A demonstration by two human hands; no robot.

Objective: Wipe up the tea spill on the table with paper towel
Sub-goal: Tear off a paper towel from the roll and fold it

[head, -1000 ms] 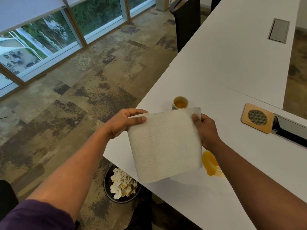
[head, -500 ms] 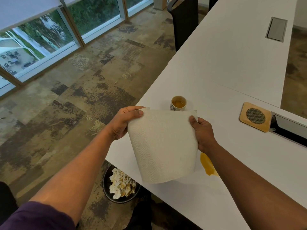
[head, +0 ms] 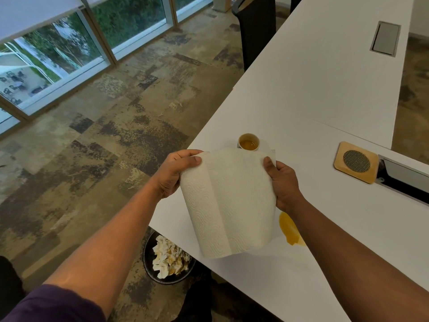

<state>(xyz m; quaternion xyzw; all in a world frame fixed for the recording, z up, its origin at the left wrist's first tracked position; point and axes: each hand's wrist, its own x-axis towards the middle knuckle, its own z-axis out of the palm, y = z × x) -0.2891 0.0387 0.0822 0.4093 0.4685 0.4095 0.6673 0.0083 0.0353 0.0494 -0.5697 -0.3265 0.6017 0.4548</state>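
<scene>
White embossed paper towel [head: 228, 203] held up in the air between both hands, curled into a loose vertical bow, one fold line running down its left third. Left hand [head: 173, 174] clamped on the sheet's upper left corner, thumb on the near face, fingers wrapped behind. Right hand [head: 282, 182] pinched shut on the upper right edge, thumb on the near face, remaining fingers behind the sheet. Both forearms reach forward from the bottom corners of the view, wrists roughly level; purple sleeve [head: 53, 305] on the left arm.

Tea spill [head: 289, 230]: amber puddle on the white table [head: 325, 94], at about 4 o'clock from the towel's centre, just below the right wrist, partly hidden by the right forearm. Towel hangs above the tabletop, not touching the puddle.

Cup [head: 248, 142] with tea in it at 12 o'clock from the towel, its base hidden by the sheet's top edge. Wooden coaster [head: 356, 161] at 3 o'clock, well apart. Bin [head: 168, 261] of crumpled stained paper on the floor at 7 o'clock, under the table edge
</scene>
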